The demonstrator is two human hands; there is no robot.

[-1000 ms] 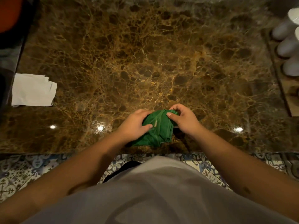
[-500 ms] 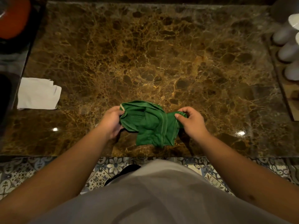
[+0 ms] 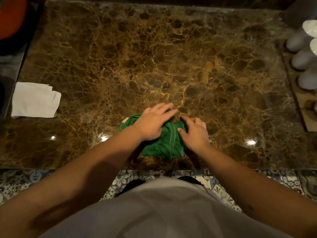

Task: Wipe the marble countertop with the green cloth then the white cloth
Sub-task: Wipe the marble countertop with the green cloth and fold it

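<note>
The green cloth (image 3: 163, 145) lies bunched on the brown marble countertop (image 3: 154, 57), close to its front edge. My left hand (image 3: 152, 121) rests flat on the cloth's left part with its fingers spread and reaching past it onto the marble. At the cloth's right end my right hand (image 3: 193, 131) pinches the fabric, fingers curled and thumb on the cloth. The white cloth (image 3: 35, 100) lies folded at the counter's left edge, apart from both hands.
A wooden rack (image 3: 301, 102) with white bottles (image 3: 303, 59) stands along the right edge. An orange object (image 3: 12, 16) and a dark surface sit beyond the left edge. Patterned floor tiles (image 3: 25, 182) show below the counter's front edge.
The cloth hung spread between both hands; now it is down on the marble. My left hand let go of its edge and lies flat on top. Right hand moved slightly inward.
</note>
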